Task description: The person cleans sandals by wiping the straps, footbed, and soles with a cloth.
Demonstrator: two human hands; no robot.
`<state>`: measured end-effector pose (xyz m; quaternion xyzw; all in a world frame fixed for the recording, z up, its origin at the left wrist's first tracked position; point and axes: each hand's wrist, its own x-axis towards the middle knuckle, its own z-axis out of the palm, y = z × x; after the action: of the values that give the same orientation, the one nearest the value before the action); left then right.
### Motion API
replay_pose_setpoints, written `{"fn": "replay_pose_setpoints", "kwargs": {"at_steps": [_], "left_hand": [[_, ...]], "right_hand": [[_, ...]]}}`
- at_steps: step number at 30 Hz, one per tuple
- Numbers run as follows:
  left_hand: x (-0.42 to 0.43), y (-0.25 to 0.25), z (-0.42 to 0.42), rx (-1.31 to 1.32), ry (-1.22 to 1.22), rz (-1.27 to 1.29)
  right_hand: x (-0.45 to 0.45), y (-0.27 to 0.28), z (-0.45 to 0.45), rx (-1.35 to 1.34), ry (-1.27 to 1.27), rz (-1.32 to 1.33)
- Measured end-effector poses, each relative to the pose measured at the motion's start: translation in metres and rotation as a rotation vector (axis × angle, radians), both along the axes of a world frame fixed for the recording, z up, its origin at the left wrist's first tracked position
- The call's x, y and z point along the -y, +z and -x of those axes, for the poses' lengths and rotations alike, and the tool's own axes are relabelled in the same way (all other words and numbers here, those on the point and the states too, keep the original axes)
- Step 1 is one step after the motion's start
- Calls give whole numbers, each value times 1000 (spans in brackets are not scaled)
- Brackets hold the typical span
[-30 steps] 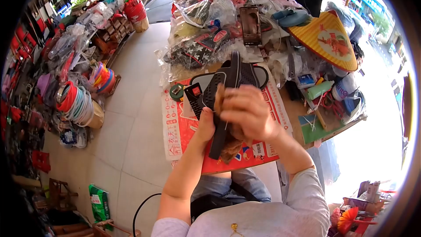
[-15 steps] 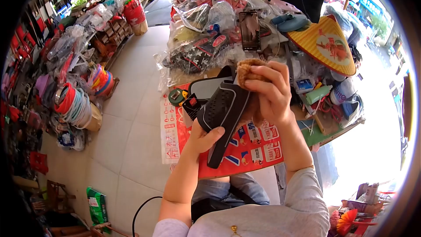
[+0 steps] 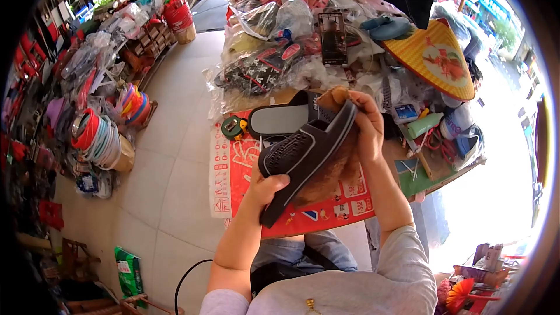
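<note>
A black slide sandal (image 3: pixel 315 153) is held tilted above the red printed sheet (image 3: pixel 236 169) on the table. My left hand (image 3: pixel 268 191) is closed around its lower left part, thumb on the near side. At the upper right end, my right hand (image 3: pixel 370 123) grips a fuzzy brown cloth (image 3: pixel 335 181) against the sandal's edge. The cloth hangs behind and below the sandal, partly hidden by it. Another black sandal with a grey insole (image 3: pixel 283 120) lies on the table just behind. Beside it sits a green and black tape measure (image 3: pixel 234 128).
Plastic-wrapped goods (image 3: pixel 262 70) pile up at the table's back, with a phone (image 3: pixel 333 39) propped among them. A yellow conical hat (image 3: pixel 434 61) and a green bottle (image 3: pixel 424 124) are on the right. Buckets of coiled cords (image 3: pixel 102 143) stand on the floor at left.
The sandal has turned and shifted slightly right. My right hand has moved down from above the strap to the sandal's far end, and the bunched cloth now spreads behind the sandal.
</note>
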<state>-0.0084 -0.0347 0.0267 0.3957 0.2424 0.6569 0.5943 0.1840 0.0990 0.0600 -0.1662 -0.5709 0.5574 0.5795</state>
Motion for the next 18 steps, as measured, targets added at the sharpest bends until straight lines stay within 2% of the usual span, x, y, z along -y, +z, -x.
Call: {"fn": "replay_pose_setpoints", "kwargs": {"at_steps": [3,5,6,7,9,12,13,18], "left_hand": [[-1,-4,5,102,7,67],[-2,-2,4,151,-9,93],[-2,5,1,254,2,86],[-1,12,0,357,13,79],[-1,22,-1,368,43,13],[-8,21,3,357,76,-86],[-11,21,1,414,98,-87],[-18,11,5,498,75,-57]], "right_hand": [[4,-6,9,2,-24,40],[6,-7,13,0,70,62],[6,-18,14,-4,69,63],[6,-36,16,104,140,110],[21,-36,22,260,207,161],[16,-20,25,130,249,93],[11,-18,24,137,171,73],[9,-31,23,229,185,126]]}}
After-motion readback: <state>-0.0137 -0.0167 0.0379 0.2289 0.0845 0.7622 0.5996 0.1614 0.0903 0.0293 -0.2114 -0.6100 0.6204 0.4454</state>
